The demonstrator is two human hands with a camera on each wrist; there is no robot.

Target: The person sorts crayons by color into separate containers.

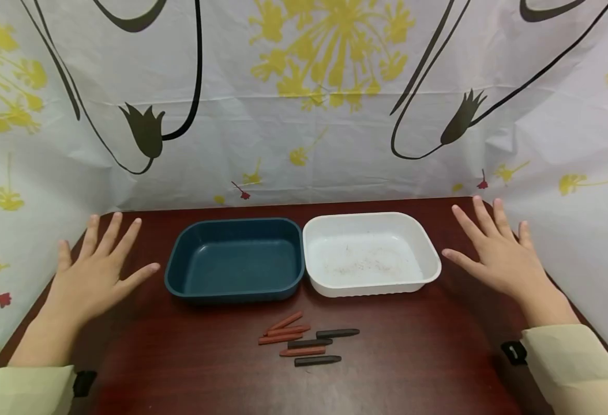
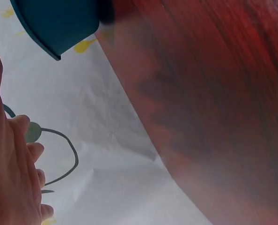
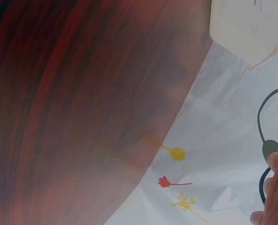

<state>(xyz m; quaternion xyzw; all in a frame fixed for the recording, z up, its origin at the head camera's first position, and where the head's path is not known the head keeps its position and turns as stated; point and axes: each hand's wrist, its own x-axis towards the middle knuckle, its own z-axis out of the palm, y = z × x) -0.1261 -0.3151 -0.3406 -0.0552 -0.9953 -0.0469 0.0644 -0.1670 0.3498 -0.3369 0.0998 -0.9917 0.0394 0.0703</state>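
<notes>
My left hand [image 1: 92, 279], fingers spread, hovers over the table's left side beside the dark teal tray [image 1: 233, 297]. On the other side my right hand [image 1: 503, 259] is held out flat with its fingers apart, near the right end of the white tray [image 1: 376, 288]. Both hands hold nothing. In front of the trays lies a loose group of crayons: several reddish-brown ones, among them one brown crayon [image 1: 280, 339], and a few black ones, with a black crayon [image 1: 318, 361] closest to me. The wrist views show part of each hand, the left palm [image 2: 12, 173] and the right fingers [image 3: 275, 183].
The two trays stand side by side at the back of the dark red wooden table [image 1: 190, 363]. Small specks lie on the white tray's floor. A white patterned sheet [image 1: 273, 144] rises behind the table and along both sides.
</notes>
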